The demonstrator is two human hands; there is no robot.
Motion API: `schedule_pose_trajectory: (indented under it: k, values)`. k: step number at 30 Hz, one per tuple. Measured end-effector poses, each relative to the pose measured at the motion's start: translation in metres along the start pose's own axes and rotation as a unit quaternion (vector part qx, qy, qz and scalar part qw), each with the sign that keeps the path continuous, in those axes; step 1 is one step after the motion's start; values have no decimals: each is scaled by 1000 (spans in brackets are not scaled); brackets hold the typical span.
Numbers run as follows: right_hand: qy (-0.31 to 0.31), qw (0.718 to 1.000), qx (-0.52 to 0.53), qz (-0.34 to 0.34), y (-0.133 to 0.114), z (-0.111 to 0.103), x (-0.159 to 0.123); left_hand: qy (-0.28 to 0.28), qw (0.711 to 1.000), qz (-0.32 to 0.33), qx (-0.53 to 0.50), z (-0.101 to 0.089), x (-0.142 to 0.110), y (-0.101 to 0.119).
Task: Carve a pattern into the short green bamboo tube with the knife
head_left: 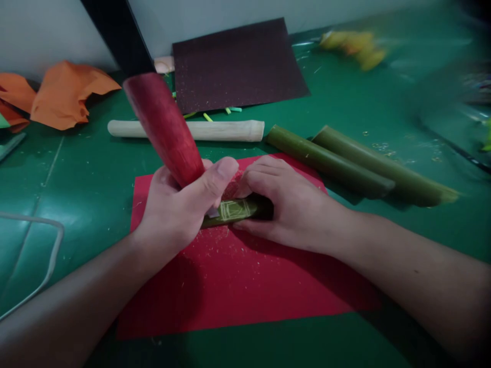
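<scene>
My left hand [178,204] is wrapped round the thick handle of a red-handled carving tool [164,128], which tilts up and to the left. A small bit of its metal blade shows below my fingers, against a green bamboo piece [235,209]. Pale lines forming a box-like pattern are cut into the bamboo's skin. My right hand [284,199] grips the right end of this piece, fingers behind and thumb in front. Between my hands a rough red patch [233,186] shows behind the bamboo; what it is I cannot tell. Beneath lies a red sheet [245,286] sprinkled with fine shavings.
A pale peeled bamboo stick [226,131] and two green bamboo lengths [333,161] lie behind the sheet. Further back are a dark sheet [238,66], crumpled orange paper [69,97] and a blurred yellow object [353,46]. A white cable [57,240] loops at left.
</scene>
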State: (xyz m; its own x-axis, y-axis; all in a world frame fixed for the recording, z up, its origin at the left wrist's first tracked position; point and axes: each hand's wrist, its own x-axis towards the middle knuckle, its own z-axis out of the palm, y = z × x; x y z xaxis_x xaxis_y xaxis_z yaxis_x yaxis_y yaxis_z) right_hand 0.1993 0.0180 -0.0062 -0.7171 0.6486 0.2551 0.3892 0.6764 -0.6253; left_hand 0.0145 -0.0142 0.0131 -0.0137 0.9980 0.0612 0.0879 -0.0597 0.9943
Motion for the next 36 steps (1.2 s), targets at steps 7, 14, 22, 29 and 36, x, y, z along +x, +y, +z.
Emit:
schedule_pose_trajectory:
  k: [7, 14, 22, 29, 36]
  values:
    - [-1, 1000, -3, -1, 0, 0, 1, 25, 999, 1, -30, 6, 1, 0]
    - [9, 1000, -1, -8, 2, 2, -1, 20, 999, 24, -24, 8, -2, 6]
    - [-1, 1000, -27, 13, -3, 1, 1, 32, 999, 38, 13, 4, -1, 1]
    - [18, 995, -96, 26, -12, -3, -2, 52, 996, 48, 60, -1, 0, 3]
    - [9, 997, -78, 3, -7, -4, 0, 77, 984, 107, 118, -7, -3, 4]
